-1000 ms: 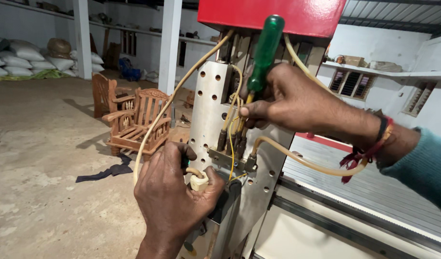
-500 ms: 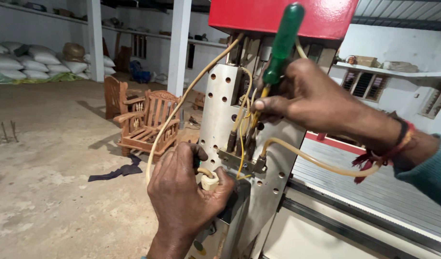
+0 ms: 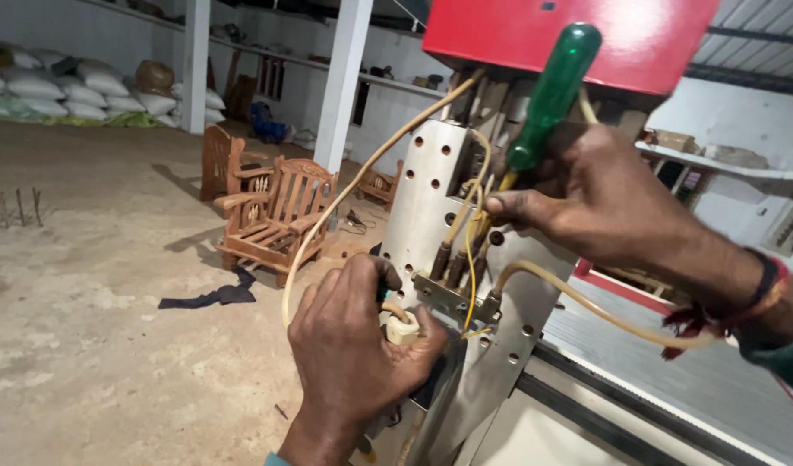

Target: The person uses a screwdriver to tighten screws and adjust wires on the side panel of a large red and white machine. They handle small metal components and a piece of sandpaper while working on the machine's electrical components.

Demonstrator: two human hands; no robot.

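the right hand (image 3: 603, 203) wraps fingers around a green screwdriver (image 3: 547, 86) aimed into the wires on the metal plate (image 3: 426, 216), while the left hand (image 3: 353, 354) pinches a cream connector (image 3: 402, 328) steady beside it.

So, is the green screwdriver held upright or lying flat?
Nearly upright, tilted: the right hand holds the screwdriver with its green handle up and leaning right, its tip down among the yellow wires.
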